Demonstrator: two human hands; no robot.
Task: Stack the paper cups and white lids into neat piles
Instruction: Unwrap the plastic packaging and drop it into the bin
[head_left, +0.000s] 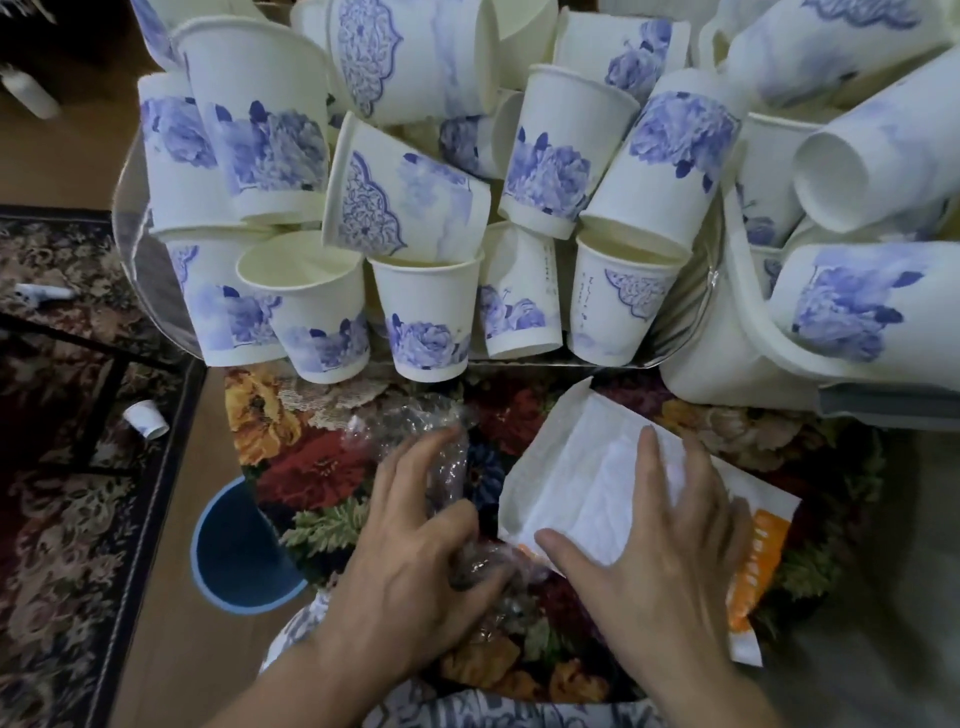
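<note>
Paper cups (415, 171) printed with blue flowers lie in a loose jumble well beyond both hands, tipped at every angle on a clear tray (127, 218) whose rim shows at the left; some stand mouth up along the near edge, others lie on their sides or lean across one another. More of them fill a white plastic basket (727, 332) further out past the right hand, and one lone cup (146, 419) lies on its side on the floor, well off to the left of the left hand.

The left hand (410, 566) rests on crumpled clear plastic wrap (415, 431), its fingers spread forward and partly curled into the film; I cannot tell for sure whether it grips the wrap or only presses on it. Just beside it, the right hand (665, 540) lies on a flat white paper packet (576, 467), fingers long and relaxed, thumb stretched across the packet's near edge. An orange and white wrapper (763, 540) pokes out from under the outer side of that hand.

Both hands work over a dark floral cloth (311, 467). Left of the left hand, a blue round lid or dish (234, 551) peeks out from under the cloth's edge, on brown cardboard (171, 597) that covers a patterned carpet (47, 519).
</note>
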